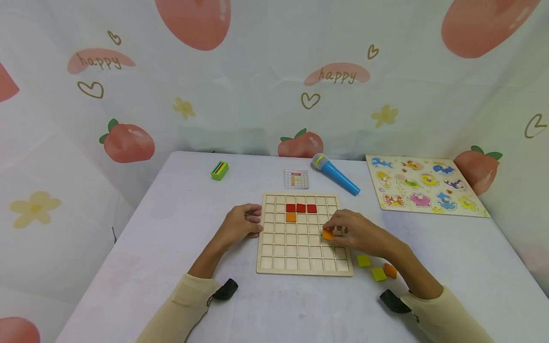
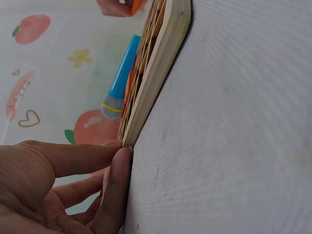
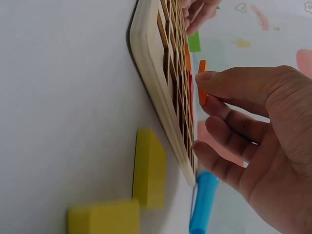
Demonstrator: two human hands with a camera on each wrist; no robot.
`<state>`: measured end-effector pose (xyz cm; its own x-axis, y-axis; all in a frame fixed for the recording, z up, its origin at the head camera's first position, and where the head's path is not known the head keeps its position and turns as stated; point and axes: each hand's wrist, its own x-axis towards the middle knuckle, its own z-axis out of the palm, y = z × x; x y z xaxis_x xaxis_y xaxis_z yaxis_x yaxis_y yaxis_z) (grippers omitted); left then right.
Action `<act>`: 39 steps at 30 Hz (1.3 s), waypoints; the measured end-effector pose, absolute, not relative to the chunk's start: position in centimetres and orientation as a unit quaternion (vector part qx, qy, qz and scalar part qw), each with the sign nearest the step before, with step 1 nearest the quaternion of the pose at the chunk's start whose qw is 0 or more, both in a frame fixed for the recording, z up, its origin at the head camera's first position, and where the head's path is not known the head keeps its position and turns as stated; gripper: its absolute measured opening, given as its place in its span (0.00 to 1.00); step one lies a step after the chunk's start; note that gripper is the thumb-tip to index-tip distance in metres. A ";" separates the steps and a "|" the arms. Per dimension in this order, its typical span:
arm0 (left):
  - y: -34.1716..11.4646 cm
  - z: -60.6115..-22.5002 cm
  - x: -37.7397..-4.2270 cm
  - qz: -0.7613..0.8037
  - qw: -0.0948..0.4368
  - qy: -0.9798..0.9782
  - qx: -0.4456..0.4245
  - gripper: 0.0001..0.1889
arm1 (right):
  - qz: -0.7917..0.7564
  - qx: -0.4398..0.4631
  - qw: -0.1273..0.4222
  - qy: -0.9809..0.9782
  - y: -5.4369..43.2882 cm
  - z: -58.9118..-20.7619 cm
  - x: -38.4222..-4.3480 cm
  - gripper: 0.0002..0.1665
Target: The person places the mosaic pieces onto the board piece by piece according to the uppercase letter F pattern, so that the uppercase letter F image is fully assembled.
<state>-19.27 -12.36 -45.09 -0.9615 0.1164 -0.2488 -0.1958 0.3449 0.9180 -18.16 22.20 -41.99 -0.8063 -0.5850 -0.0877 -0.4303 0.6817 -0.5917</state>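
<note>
A wooden grid board (image 1: 274, 263) lies on the table. Three red square tiles (image 1: 301, 208) sit in a row in its upper part, and an orange tile (image 1: 291, 217) sits below the leftmost one. My left hand (image 1: 241, 224) pinches the board's left edge between thumb and finger, as the left wrist view shows. Over the right part of the board, my right hand (image 1: 358, 232) holds another orange square tile (image 3: 203, 87) between thumb and forefinger, raised above the grid in the right wrist view. Its other fingers are loosely bent.
Two yellow-green tiles (image 1: 379, 274) and an orange tile (image 1: 390, 270) lie by the board's lower right corner. Behind the board are a small pattern card (image 1: 303, 183) and a blue toy microphone (image 1: 339, 177). An animal puzzle board (image 1: 388, 190) lies right; a green block (image 1: 219, 171) is back left.
</note>
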 end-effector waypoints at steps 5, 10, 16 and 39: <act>-12.4 -45.0 -19.2 0.572 0.137 0.808 -0.026 0.33 | -0.285 -0.315 0.124 0.896 21.2 -42.2 -18.6 0.19; -12.4 -44.9 -19.2 0.569 0.138 0.810 -0.025 0.33 | -0.270 -0.333 0.128 0.894 20.1 -42.3 -19.0 0.18; -12.4 -45.0 -19.2 0.570 0.135 0.810 -0.026 0.33 | -0.259 -0.329 0.130 0.899 18.4 -42.0 -19.4 0.17; -12.5 -45.1 -19.4 0.582 0.143 0.800 -0.025 0.33 | -0.242 -0.320 0.125 0.907 14.2 -41.7 -20.5 0.16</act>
